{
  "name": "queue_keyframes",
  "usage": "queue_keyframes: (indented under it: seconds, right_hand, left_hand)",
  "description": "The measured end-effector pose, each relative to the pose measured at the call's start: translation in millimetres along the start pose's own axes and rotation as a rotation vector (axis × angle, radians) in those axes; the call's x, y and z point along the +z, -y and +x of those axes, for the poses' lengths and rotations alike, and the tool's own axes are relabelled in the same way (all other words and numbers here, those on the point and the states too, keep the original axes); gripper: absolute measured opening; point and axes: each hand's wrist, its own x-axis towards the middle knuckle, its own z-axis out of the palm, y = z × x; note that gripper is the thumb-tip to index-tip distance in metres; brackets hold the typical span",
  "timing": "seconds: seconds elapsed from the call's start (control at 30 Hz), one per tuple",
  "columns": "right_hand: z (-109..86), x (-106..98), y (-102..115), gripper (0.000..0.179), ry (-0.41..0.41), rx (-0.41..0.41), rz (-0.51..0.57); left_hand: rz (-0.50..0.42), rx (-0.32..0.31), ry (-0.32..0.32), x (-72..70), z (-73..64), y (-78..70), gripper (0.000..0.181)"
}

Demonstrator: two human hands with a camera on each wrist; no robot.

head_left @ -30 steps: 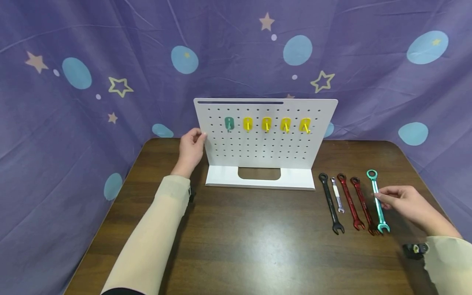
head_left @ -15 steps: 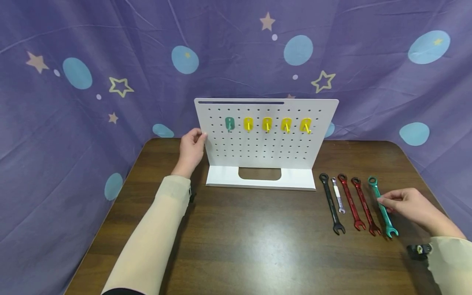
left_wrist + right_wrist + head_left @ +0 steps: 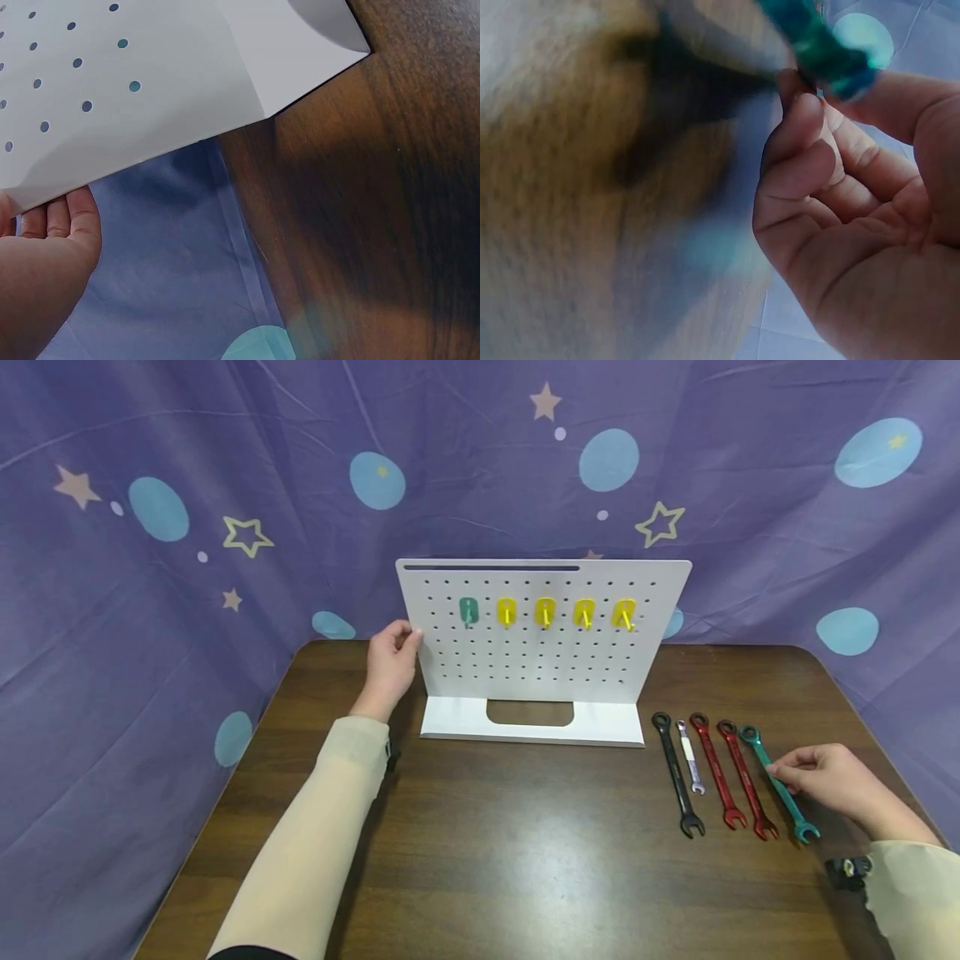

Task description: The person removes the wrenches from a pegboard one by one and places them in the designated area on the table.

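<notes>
My left hand [image 3: 390, 664] grips the left edge of a white pegboard [image 3: 525, 647], its thumb on the front and fingers behind, as the left wrist view shows. My right hand [image 3: 832, 781] pinches a green combination wrench [image 3: 786, 798] between thumb and fingers near its middle. The wrench's ring end points away and leftward. Only part of the green wrench [image 3: 817, 49] is in the right wrist view. To its left lie two red wrenches [image 3: 716, 767] [image 3: 744, 777], a small silver wrench [image 3: 691, 760] and a black wrench [image 3: 677, 777].
On the board sit one green hook [image 3: 468, 611] and several yellow hooks [image 3: 545, 612] in a row. The board's base [image 3: 453, 717] stands on a brown wooden table [image 3: 525, 843]. A purple curtain [image 3: 465, 435] hangs behind and at the sides.
The green wrench has turned in my right hand: its ring end swung left and its open end swung right. My left hand stays on the board's edge.
</notes>
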Motion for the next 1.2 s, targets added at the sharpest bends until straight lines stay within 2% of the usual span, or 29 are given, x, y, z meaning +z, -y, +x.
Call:
queue_keyframes:
  seconds: [0.47,0.8,1.03,1.2]
  right_hand:
    - [0.2,2.1,-3.5,0.030,-0.015,-0.006,-0.035]
    - [4.2,-1.3,-3.2,0.030,-0.024,-0.011,-0.148]
    - [7.5,-2.2,0.4,0.028,-0.058,-0.037,-0.186]
    - [6.8,-1.8,1.1,0.027,-0.092,-0.054,-0.207]
  left_hand:
    - [0.002,0.001,0.006,-2.7,-0.6,-2.1,0.018]
    - [0.008,-0.008,0.010,-2.3,0.2,-1.1,0.019]
    - [0.030,0.022,-0.002,-0.8,1.4,0.6,0.017]
    - [0.046,0.018,0.025,1.4,-0.9,-1.0,0.019]
